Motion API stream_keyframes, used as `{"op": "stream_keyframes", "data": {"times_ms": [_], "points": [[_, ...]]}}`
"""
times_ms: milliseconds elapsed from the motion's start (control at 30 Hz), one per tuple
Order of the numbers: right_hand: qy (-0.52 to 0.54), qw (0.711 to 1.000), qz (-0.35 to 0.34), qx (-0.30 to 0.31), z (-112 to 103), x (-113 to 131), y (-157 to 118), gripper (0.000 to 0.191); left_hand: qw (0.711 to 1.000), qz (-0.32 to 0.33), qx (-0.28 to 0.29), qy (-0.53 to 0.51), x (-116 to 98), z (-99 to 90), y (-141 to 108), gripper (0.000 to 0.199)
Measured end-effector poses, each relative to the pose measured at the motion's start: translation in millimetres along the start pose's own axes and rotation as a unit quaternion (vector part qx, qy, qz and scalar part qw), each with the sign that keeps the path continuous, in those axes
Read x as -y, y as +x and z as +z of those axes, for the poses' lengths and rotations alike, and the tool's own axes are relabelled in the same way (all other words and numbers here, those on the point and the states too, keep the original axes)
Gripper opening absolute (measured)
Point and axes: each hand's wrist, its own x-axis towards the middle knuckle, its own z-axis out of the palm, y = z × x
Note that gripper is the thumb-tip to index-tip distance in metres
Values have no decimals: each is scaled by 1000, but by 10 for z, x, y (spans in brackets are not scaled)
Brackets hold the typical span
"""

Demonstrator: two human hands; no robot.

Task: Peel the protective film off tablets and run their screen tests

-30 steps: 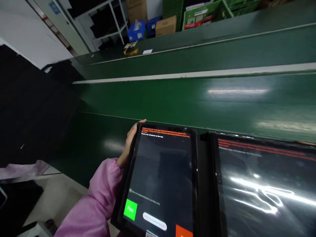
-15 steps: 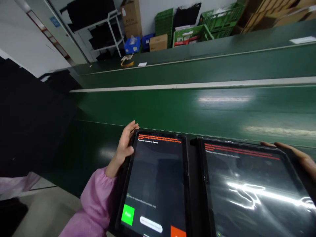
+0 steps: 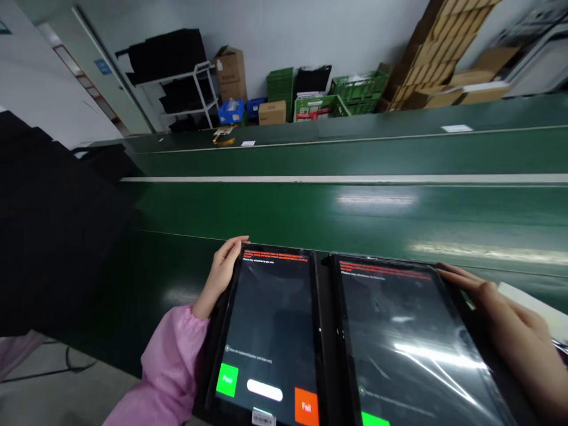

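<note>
Two tablets with lit screens lie side by side near the front of the green bench. The left tablet (image 3: 275,319) shows a green Pass button and an orange Fail button, with a barcode label at its lower edge. My left hand (image 3: 222,273) grips its upper left corner, thumb and fingers closed round the edge. On the right tablet (image 3: 394,331) a bright light reflection crosses the screen, and part of a green button shows. My right hand (image 3: 501,313) is at its upper right corner, fingers along the top edge; the thumb is hidden.
Beyond the green bench (image 3: 266,207) stand green crates (image 3: 359,89), blue bins (image 3: 231,111), cardboard boxes (image 3: 272,112) and a white rack (image 3: 202,89). A large black covered shape (image 3: 57,225) is at the left. A pale object (image 3: 532,307) lies behind my right hand.
The view has tilted up and shifted right, showing more of my right hand. My left thumb has moved up toward the left tablet's corner, closing my left hand there.
</note>
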Motion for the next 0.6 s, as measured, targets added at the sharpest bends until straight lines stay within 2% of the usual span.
{"op": "stream_keyframes", "data": {"times_ms": [100,267,333,400,500,567,600], "points": [[22,1000,9,16,3,113,-66,67,1000,-8,-6,-14,12,10,-17,56],[7,999,-36,26,68,88,-3,70,1000,-14,-17,-17,-1,34,29,58],[3,999,-41,22,48,105,-26,67,999,-11,-33,-19,-20,10,-48,57],[-10,998,-62,-10,-45,155,-136,60,999,-13,-41,-20,-41,-67,-264,55],[-79,984,-153,-39,-290,246,-476,36,999,-33,2,-17,-60,-284,-818,56],[-143,963,-227,3,-428,276,-781,26,998,-37,40,-10,-57,-449,-1225,65],[-164,950,-261,36,-461,276,-937,27,998,-35,55,-7,-55,-521,-1404,69]]}}
